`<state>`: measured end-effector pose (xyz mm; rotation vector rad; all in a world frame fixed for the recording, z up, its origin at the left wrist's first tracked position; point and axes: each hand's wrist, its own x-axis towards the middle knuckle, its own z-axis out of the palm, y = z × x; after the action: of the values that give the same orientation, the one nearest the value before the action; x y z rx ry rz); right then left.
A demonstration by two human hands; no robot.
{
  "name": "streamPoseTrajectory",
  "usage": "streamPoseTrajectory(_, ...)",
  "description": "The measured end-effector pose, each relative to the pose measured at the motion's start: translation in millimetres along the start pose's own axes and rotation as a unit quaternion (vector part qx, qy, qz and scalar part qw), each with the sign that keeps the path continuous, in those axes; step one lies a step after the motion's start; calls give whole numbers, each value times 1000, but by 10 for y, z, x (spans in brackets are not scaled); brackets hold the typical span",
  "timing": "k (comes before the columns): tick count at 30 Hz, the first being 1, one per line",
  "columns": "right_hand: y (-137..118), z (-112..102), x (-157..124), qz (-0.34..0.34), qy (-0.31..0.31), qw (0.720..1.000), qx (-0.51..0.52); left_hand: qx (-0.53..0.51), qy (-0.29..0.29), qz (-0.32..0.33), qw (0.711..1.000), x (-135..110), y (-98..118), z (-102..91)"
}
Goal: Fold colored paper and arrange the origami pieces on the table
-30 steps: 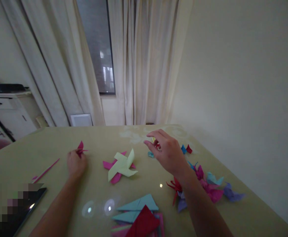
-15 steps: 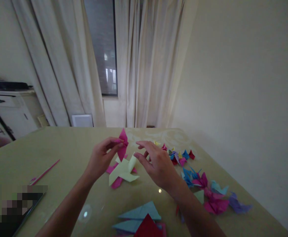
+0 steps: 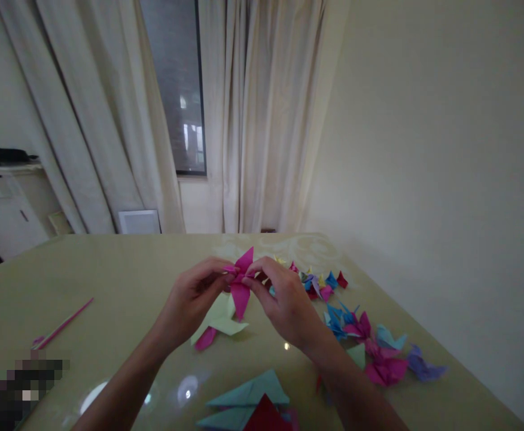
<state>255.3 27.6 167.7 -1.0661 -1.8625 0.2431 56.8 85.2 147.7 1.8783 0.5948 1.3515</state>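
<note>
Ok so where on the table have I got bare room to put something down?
The widest patch is left, between the stick, your left hand and the far edge of the table. A smaller one lies between the green pinwheel and the blue paper. Right is crowded: paper flowers, with small folded pieces behind them.

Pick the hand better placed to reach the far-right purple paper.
Probably the right hand: it's nearer the purple paper, though it and the left hand both pinch the pink paper flower.

Cream curtains (image 3: pixel 271 120) hang on both sides of a dark-framed window (image 3: pixel 172 84); beyond the surface (image 3: pixel 122 269), at left, a white cabinet (image 3: pixel 8 209) carries a black object (image 3: pixel 2 156).
</note>
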Motion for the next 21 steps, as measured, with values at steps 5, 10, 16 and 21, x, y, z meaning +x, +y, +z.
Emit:
streamPoseTrajectory(5,72,-153,46,14,24,998,-63,135,-81,-107,982,-39,-244,-62)
streamPoseTrajectory(10,27,-498,28,31,85,991,-94,396,-338,-223,824,-255,-768,-84)
streamPoseTrajectory(16,-234,-1006,-234,34,242,960,-137,441,-359,-233,789,-379,-1244,-51)
streamPoseTrajectory(21,-55,-1243,-642,100,145,952,-252,474,-306,-232,792,-370,-1356,-121)
